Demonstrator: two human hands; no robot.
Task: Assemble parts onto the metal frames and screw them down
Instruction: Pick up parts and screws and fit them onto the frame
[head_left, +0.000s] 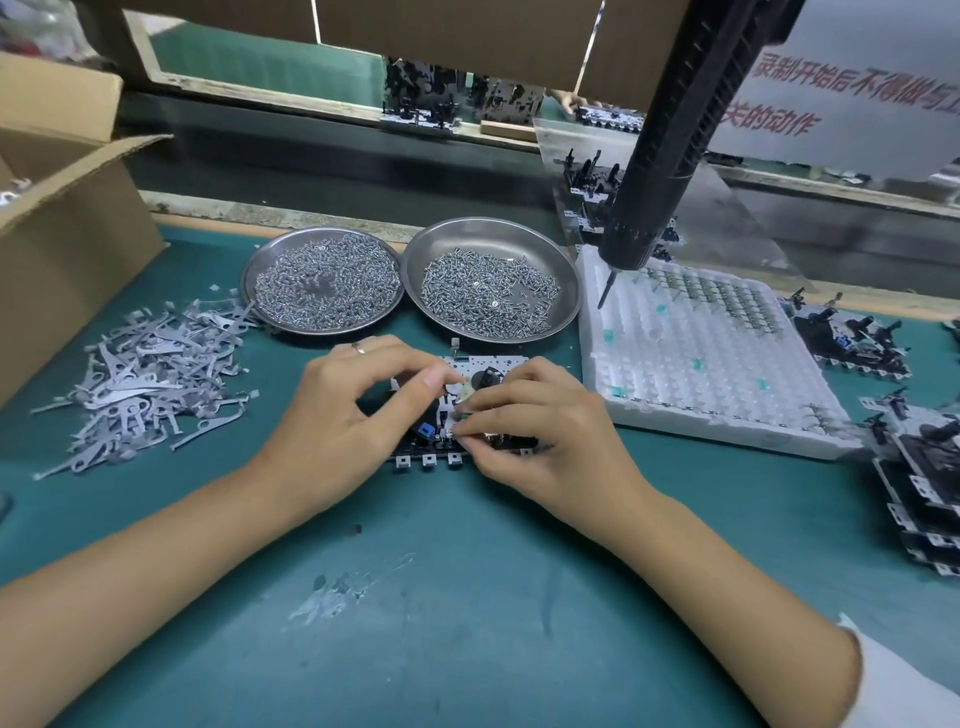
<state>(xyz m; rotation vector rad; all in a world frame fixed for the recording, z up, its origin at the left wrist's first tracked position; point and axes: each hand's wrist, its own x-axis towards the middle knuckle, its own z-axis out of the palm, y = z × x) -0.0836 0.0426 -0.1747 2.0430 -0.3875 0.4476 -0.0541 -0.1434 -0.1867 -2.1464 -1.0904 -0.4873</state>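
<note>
Fingers of the right hand curled, tips pinching a small part against the metal frame lying flat on the green mat. Left hand curled over the frame's left side, thumb and forefinger close together; hold unclear. Two screw dishes beyond the fingertips; screwdriver hanging above right; lever pile left of them

Left hand: my fingers curl over the frame, thumb on a small part.
Right hand: pinches a part at the frame's front edge.
Bench: green mat.
Dishes: full of screws, behind the frame.
Levers: heaped left.
Screwdriver: hanging above the white tray.
</note>
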